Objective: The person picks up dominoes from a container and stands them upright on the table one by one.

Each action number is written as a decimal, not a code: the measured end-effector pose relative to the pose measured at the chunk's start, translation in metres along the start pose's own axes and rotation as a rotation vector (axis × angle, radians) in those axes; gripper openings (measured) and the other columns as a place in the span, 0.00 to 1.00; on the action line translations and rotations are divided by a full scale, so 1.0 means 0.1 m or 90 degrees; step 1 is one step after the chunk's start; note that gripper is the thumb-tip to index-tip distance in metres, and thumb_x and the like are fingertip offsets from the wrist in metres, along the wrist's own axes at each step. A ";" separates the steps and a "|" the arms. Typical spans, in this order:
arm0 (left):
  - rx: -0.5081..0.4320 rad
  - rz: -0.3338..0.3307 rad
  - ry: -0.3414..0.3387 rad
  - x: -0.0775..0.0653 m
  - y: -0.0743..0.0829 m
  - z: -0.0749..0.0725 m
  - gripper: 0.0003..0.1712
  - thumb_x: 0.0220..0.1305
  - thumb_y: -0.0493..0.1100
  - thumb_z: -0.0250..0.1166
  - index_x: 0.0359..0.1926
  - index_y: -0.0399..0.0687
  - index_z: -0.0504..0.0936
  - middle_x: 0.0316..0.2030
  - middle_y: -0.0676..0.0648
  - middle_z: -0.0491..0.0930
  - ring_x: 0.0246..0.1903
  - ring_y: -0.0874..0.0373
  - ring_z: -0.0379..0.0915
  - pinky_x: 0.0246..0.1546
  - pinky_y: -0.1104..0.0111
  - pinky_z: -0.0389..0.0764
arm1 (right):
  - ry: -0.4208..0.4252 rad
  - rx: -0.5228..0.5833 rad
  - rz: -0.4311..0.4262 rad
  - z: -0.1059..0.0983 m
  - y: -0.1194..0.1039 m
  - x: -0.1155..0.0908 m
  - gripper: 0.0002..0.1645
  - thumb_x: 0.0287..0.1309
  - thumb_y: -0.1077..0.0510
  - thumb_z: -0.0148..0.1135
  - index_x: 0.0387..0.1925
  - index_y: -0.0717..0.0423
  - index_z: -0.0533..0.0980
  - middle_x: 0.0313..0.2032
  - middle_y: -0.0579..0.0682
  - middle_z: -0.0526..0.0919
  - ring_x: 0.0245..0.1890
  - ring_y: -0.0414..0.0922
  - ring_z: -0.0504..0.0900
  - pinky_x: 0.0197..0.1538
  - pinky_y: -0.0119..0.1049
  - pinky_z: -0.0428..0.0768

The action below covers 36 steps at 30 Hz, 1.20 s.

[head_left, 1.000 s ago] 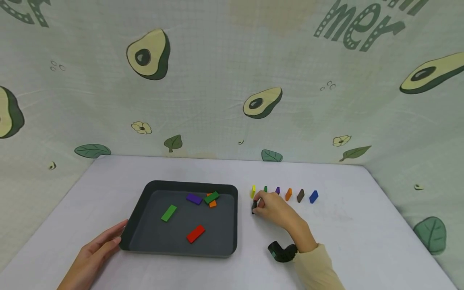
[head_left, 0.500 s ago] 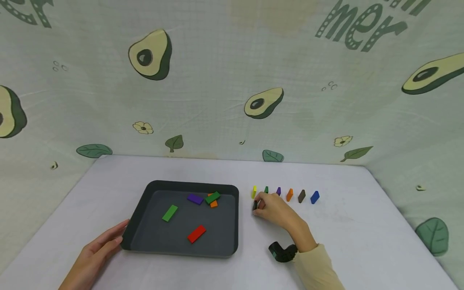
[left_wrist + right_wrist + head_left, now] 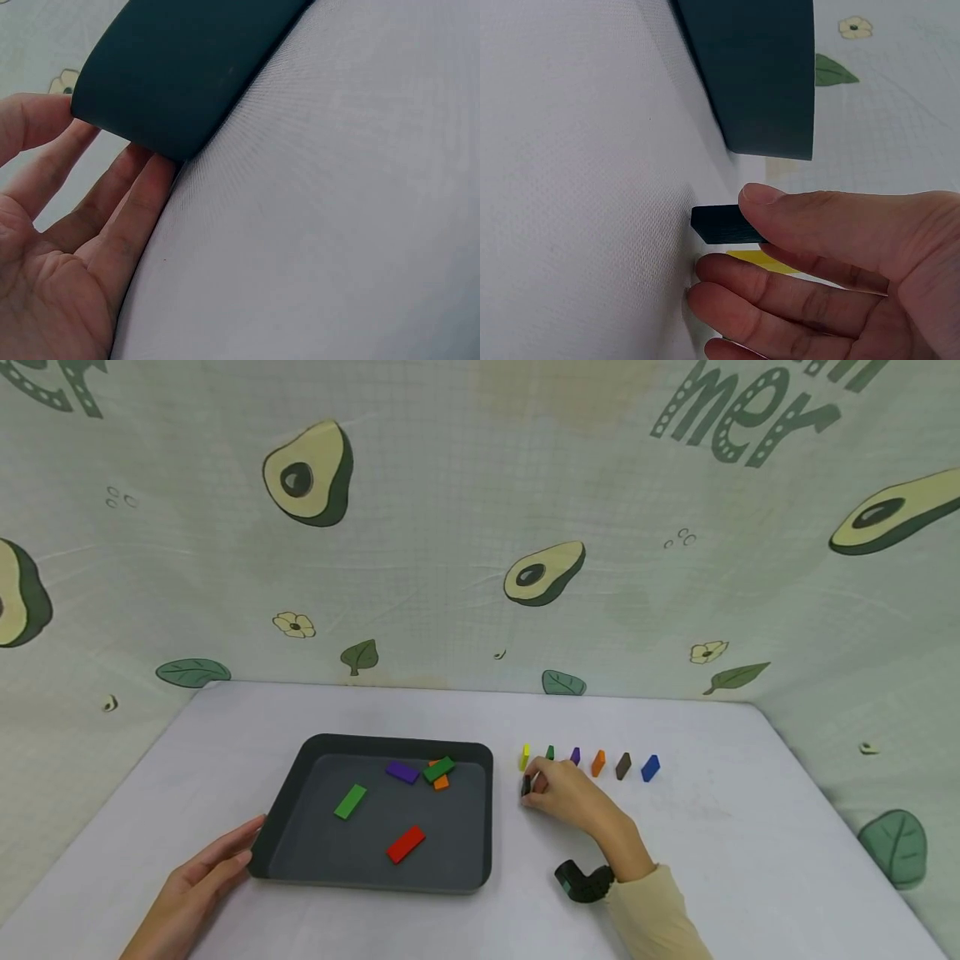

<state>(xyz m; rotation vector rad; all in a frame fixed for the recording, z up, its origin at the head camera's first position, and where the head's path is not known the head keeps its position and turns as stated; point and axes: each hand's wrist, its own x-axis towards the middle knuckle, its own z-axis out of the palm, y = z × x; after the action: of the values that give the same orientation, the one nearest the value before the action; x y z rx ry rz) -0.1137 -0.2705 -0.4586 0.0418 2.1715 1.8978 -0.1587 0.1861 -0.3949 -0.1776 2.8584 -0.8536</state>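
My right hand [image 3: 566, 792] pinches a small black block [image 3: 724, 223] between thumb and fingers, right of the tray. In the right wrist view the block's free end is at the white tabletop, and a yellow block [image 3: 757, 259] shows behind the fingers. My left hand [image 3: 198, 889] holds the near left corner of a dark grey tray [image 3: 300, 860]; in the left wrist view the thumb and fingers lie around that corner [image 3: 150, 112]. Inside the tray lie a red block [image 3: 406, 844], a light green block [image 3: 349, 802], a purple block [image 3: 402, 771], and a green block [image 3: 438, 768] across an orange one [image 3: 441, 782].
Beyond my right hand several blocks stand on end in a row: yellow [image 3: 524, 757], green [image 3: 550, 752], purple [image 3: 575, 756], orange [image 3: 597, 763], brown [image 3: 623, 766] and blue [image 3: 650, 767]. A black wrist device [image 3: 585, 882] sits at my right wrist. An avocado-print cloth [image 3: 435, 527] hangs behind the table.
My right thumb has shifted slightly and covers more of the black block's lower end. My left hand, the tray and the other blocks stay as they were.
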 end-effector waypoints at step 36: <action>0.012 0.019 0.008 -0.02 0.01 0.02 0.29 0.70 0.43 0.51 0.69 0.42 0.58 0.53 0.76 0.68 0.51 0.87 0.63 0.42 0.85 0.74 | 0.066 -0.002 -0.134 -0.11 -0.36 -0.19 0.13 0.52 0.59 0.67 0.41 0.57 0.77 0.23 0.41 0.70 0.25 0.38 0.69 0.26 0.26 0.70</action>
<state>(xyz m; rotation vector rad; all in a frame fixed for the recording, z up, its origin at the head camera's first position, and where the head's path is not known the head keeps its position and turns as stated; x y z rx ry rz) -0.1111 -0.2686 -0.4575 0.0666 2.2090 1.8976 -0.1391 0.1656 -0.3636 -0.4548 2.9758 -0.9197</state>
